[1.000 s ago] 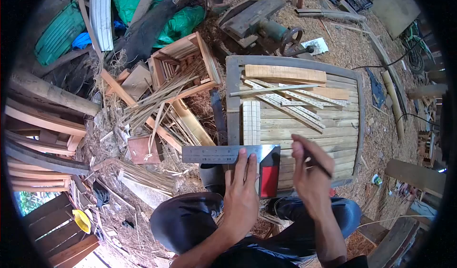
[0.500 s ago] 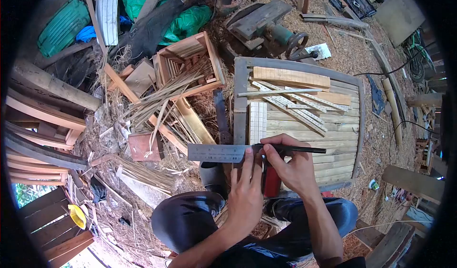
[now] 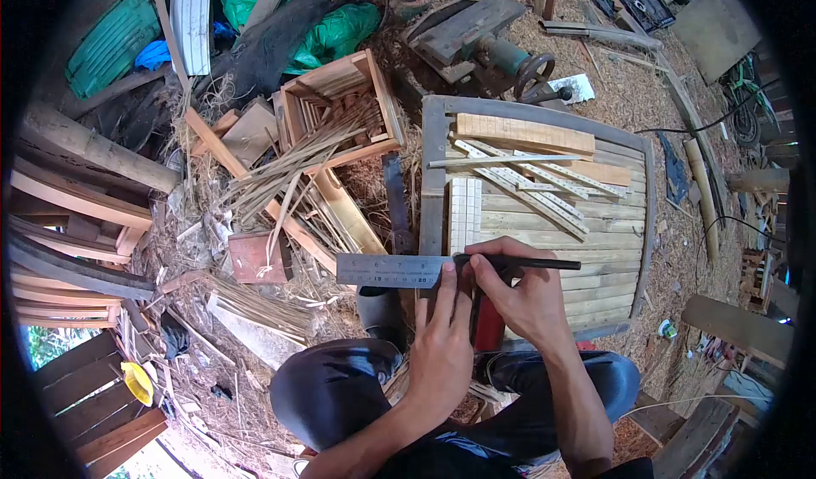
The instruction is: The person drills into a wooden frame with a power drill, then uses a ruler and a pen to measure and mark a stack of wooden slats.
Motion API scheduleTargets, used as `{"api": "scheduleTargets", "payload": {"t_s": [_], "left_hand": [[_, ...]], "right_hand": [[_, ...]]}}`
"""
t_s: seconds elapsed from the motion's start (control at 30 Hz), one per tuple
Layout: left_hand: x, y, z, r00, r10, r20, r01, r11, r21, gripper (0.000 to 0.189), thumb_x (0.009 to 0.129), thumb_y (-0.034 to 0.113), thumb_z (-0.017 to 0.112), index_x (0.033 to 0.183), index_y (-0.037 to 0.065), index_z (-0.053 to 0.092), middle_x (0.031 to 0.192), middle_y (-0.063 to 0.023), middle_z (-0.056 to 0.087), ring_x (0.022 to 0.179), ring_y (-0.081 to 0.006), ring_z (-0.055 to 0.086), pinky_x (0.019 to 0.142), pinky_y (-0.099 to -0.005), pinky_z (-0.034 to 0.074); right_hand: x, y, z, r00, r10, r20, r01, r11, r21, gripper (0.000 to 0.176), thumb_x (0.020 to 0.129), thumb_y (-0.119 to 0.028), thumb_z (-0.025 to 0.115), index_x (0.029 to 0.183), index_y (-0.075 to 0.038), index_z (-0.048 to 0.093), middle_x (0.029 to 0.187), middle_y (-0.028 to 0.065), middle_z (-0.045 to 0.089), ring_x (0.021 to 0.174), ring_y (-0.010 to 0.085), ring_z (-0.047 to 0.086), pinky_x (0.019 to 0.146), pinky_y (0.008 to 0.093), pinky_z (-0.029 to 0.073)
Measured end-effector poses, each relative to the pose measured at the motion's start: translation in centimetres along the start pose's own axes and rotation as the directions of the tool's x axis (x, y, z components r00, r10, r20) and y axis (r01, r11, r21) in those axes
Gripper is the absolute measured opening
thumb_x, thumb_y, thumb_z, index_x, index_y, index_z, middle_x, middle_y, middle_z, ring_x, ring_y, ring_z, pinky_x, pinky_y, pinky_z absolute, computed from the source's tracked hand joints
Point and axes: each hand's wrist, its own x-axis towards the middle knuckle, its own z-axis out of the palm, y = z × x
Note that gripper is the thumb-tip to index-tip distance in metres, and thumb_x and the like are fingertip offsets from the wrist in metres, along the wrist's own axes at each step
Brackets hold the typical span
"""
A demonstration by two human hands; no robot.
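Note:
A steel ruler with printed scales lies crosswise at the near end of a pale wooden piece marked with a grid of lines. My left hand presses its long fingers on the ruler's right end; its thumb is hidden. Close beside it, my right hand pinches a slim black pen-like stick, its left tip at the ruler's end. Below the fingers a red object shows in part. The wooden piece rests on a slatted bench top.
Several dotted pale strips and a wooden block lie on the bench. A wooden crate with thin split sticks stands to the left. Behind sits a metal vise with a handwheel. Shavings and offcuts cover the ground.
The view has shifted slightly, and the bench and wooden piece appear a little higher and further right. Both hands keep nearly the same pose on the ruler and the black stick.

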Motion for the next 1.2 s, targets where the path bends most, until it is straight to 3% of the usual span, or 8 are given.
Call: {"api": "scheduleTargets", "payload": {"t_s": [0.17,0.27,0.6,0.67,0.77,1.03,1.1,1.2], "left_hand": [[0.0,-0.1,0.4,1.0,-0.002,-0.021,0.002,1.0,0.0,0.057,0.08,-0.006,0.054,0.136,-0.01,0.045,0.153,-0.0261,0.029,0.133,-0.0522,0.035,0.109,-0.0523,0.036],[0.1,0.0,0.2,1.0,-0.003,-0.026,0.003,1.0,0.008,0.06,0.079,-0.006,0.055,0.138,-0.009,0.045,0.152,-0.0258,0.03,0.132,-0.0513,0.036,0.109,-0.0515,0.037],[0.3,0.1,0.1,0.999,0.016,-0.048,-0.017,1.0,-0.011,0.059,0.077,-0.007,0.056,0.134,-0.011,0.047,0.15,-0.0272,0.034,0.124,-0.0505,0.043,0.106,-0.0503,0.04],[0.2,0.1,0.2,0.998,0.028,-0.06,-0.027,0.999,0.02,0.057,0.077,-0.007,0.056,0.133,-0.011,0.047,0.148,-0.0277,0.035,0.123,-0.0504,0.044,0.106,-0.0503,0.04],[0.2,0.2,0.2,0.997,0.035,-0.067,-0.032,0.999,0.043,0.053,0.079,-0.007,0.054,0.131,-0.011,0.049,0.147,-0.0283,0.037,0.121,-0.0501,0.045,0.105,-0.0505,0.04],[0.4,0.1,0.3,0.997,0.029,-0.07,-0.027,0.999,0.03,0.049,0.08,-0.006,0.052,0.129,-0.012,0.05,0.145,-0.0297,0.038,0.12,-0.0493,0.046,0.104,-0.0502,0.04],[0.5,0.1,0.5,0.971,0.113,-0.209,-0.089,0.988,0.122,0.038,0.083,-0.007,0.057,0.121,-0.009,0.057,0.136,-0.0256,0.049,0.104,-0.0405,0.055,0.09,-0.046,0.047],[0.4,0.1,0.5,0.974,0.106,-0.198,-0.084,0.99,0.115,0.044,0.085,-0.005,0.06,0.128,-0.007,0.055,0.136,-0.0244,0.05,0.104,-0.0397,0.056,0.09,-0.0452,0.047]], "right_hand": [[-0.1,0.0,-0.9,0.993,0.121,0.01,-0.121,0.992,-0.032,0.014,0.092,-0.007,0.065,0.101,0.003,0.069,0.084,0.0076,0.071,0.077,0.0094,0.066,0.069,0.0245,0.054],[-0.2,-0.4,-1.1,0.998,0.058,-0.019,-0.06,0.99,-0.129,0.012,0.092,-0.005,0.064,0.099,0.004,0.069,0.083,0.008,0.071,0.075,0.0098,0.066,0.068,0.0248,0.055],[-0.2,0.4,-0.8,0.999,0.053,-0.01,-0.054,0.998,-0.03,0.013,0.092,-0.007,0.064,0.099,0.003,0.069,0.08,0.0073,0.071,0.075,0.0093,0.065,0.068,0.0244,0.053],[-0.2,0.6,-0.1,0.997,-0.057,-0.047,0.057,0.998,0.004,0.015,0.089,-0.01,0.066,0.097,0.002,0.07,0.073,0.0108,0.069,0.065,0.0116,0.062,0.06,0.028,0.05],[0.0,-0.3,-0.3,0.998,-0.061,-0.011,0.06,0.995,-0.084,0.016,0.089,-0.01,0.066,0.099,0.002,0.07,0.073,0.0125,0.069,0.065,0.0122,0.064,0.06,0.0283,0.05],[0.0,0.1,-0.2,0.998,-0.059,0.013,0.059,0.997,-0.05,0.015,0.088,-0.01,0.066,0.098,0.001,0.071,0.075,0.0142,0.07,0.068,0.0148,0.068,0.061,0.0307,0.052],[0.1,-0.1,-0.7,0.999,-0.048,0.016,0.048,0.998,-0.033,0.015,0.088,-0.01,0.066,0.096,0.001,0.071,0.075,0.0137,0.07,0.069,0.0153,0.068,0.061,0.031,0.052],[0.0,0.5,-2.2,1.0,0.012,0.002,-0.012,0.993,-0.117,0.014,0.093,-0.011,0.065,0.099,0.001,0.069,0.079,0.0052,0.071,0.071,0.0069,0.064,0.061,0.0226,0.05]]}}
